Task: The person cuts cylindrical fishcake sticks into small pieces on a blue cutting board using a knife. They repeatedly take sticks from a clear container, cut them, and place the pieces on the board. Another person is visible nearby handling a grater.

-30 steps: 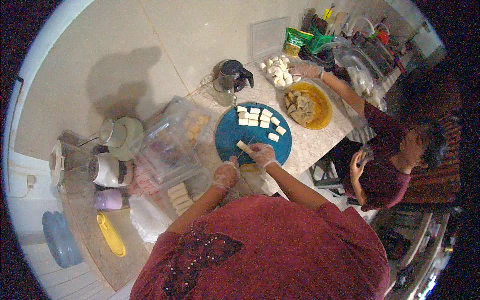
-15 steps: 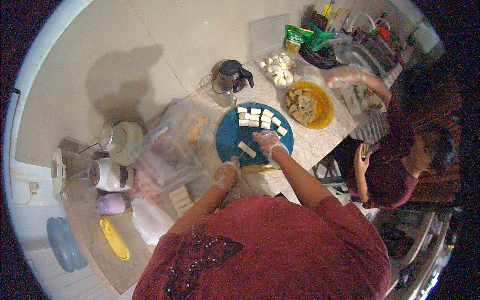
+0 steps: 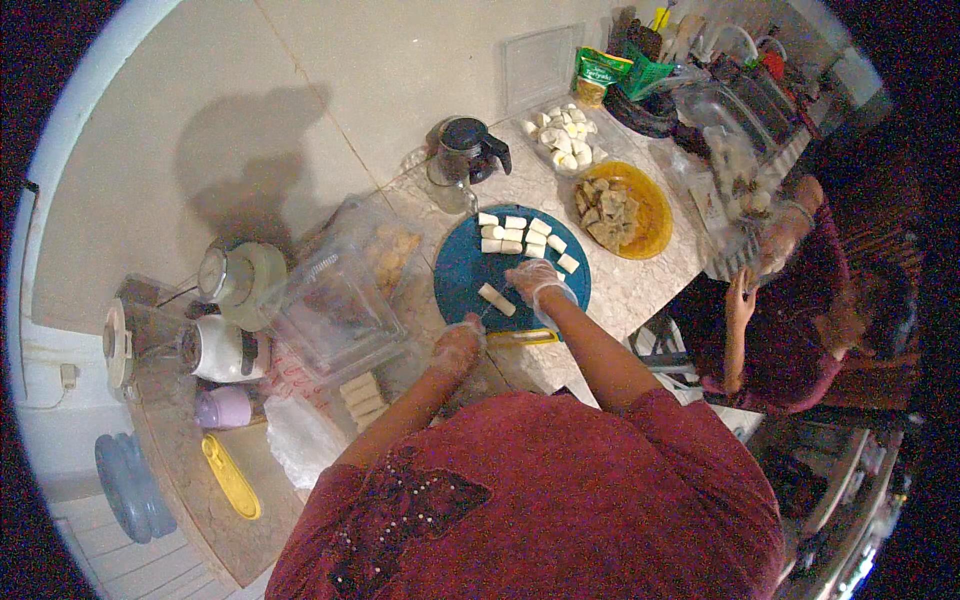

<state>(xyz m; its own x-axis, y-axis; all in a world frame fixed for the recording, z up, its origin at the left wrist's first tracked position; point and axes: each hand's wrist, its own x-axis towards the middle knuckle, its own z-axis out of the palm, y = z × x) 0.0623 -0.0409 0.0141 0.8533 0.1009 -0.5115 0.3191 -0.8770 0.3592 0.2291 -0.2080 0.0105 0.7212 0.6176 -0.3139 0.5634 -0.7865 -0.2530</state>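
A round blue-green board (image 3: 458, 265) lies on the counter before me. On it a pale roll (image 3: 497, 300) rests between my two gloved hands, and short cut pieces (image 3: 516, 237) of the same stuff sit in rows at its far side. My left hand (image 3: 460, 346) is closed at the board's near left edge, just below the roll. To the right of the roll, my right hand (image 3: 540, 280) pinches with its fingertips. A thin thread seems to run between both hands across the roll; it shows only faintly. Several uncut rolls (image 3: 362, 402) lie beside my left forearm.
Right of the board stand a yellow bowl (image 3: 656, 212) of brownish pieces and a clear tub of white chunks (image 3: 565, 137). A glass jug (image 3: 462, 160) is behind it. A clear plastic container (image 3: 345, 310) sits at the left. Another person (image 3: 775, 330) works at the right.
The other person's gloved hand has drawn back from beside the yellow bowl toward their body. My own hands stay almost in place around the roll; the thread shows less clearly.
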